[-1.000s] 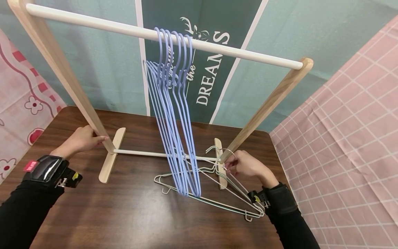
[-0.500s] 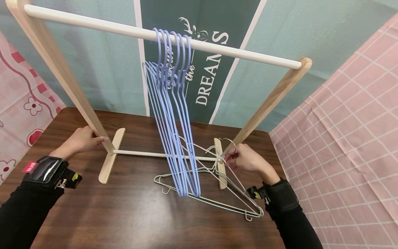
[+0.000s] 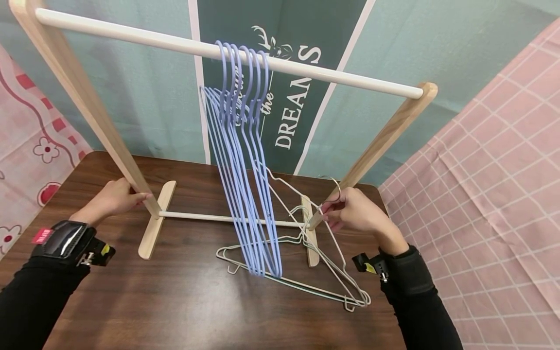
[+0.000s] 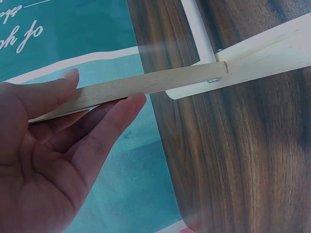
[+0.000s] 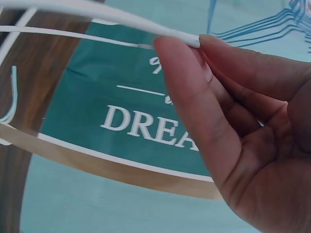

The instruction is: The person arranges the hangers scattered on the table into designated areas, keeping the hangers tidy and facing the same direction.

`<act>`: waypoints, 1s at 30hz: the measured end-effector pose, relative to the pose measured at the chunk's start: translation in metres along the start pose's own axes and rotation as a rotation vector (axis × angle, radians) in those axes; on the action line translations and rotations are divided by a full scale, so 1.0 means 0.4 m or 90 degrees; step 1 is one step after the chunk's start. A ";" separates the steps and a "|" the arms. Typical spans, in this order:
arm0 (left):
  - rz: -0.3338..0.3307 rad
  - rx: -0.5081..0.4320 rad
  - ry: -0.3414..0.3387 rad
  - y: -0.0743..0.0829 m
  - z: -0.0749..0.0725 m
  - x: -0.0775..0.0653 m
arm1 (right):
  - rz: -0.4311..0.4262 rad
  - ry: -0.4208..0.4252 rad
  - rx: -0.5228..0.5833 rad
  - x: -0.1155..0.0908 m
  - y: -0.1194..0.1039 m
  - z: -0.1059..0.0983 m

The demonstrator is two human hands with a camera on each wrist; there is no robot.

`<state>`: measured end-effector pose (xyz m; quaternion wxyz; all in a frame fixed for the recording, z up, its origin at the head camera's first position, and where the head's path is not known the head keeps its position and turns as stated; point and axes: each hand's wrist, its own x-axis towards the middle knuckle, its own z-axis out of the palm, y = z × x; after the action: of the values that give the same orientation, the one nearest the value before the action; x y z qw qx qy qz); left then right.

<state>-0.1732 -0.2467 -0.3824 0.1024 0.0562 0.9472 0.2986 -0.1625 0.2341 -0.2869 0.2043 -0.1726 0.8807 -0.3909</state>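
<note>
My left hand (image 3: 113,200) holds the left wooden post (image 3: 94,109) of a clothes rack low down, thumb on one side and fingers on the other in the left wrist view. At the rack's right foot, my right hand (image 3: 355,210) pinches a white hanger (image 3: 288,183) near its hook. This hanger is tilted up, its far end behind the blue hangers. Below it, other pale hangers (image 3: 302,289) lie on the table, partly overlapping. Several blue hangers (image 3: 238,160) hang from the rack's white top rail (image 3: 337,75).
A white lower bar (image 3: 201,216) joins the rack's two wooden feet. The brown table (image 3: 183,301) extends in front. A teal curtain with lettering (image 3: 293,116) hangs behind, and pink cloths (image 3: 481,194) flank both sides.
My right hand has risen, lifting the white hanger's hook and far end away from the pale hangers on the table. The left hand stays on the post.
</note>
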 end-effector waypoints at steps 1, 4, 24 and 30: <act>0.000 0.000 0.000 -0.001 0.000 0.000 | 0.004 -0.001 0.003 -0.002 -0.008 -0.005; 0.001 0.001 0.001 -0.003 0.001 0.000 | 0.010 0.000 0.002 -0.004 -0.032 -0.018; 0.002 0.007 0.006 0.001 0.004 -0.001 | -0.009 0.032 -0.036 -0.019 -0.190 -0.074; 0.005 0.007 0.003 0.000 0.003 -0.001 | -0.034 0.040 -0.029 -0.019 -0.237 -0.080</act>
<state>-0.1725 -0.2462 -0.3833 0.0986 0.0593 0.9488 0.2942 -0.1582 0.1974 -0.1938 0.1617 -0.1885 0.8905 -0.3812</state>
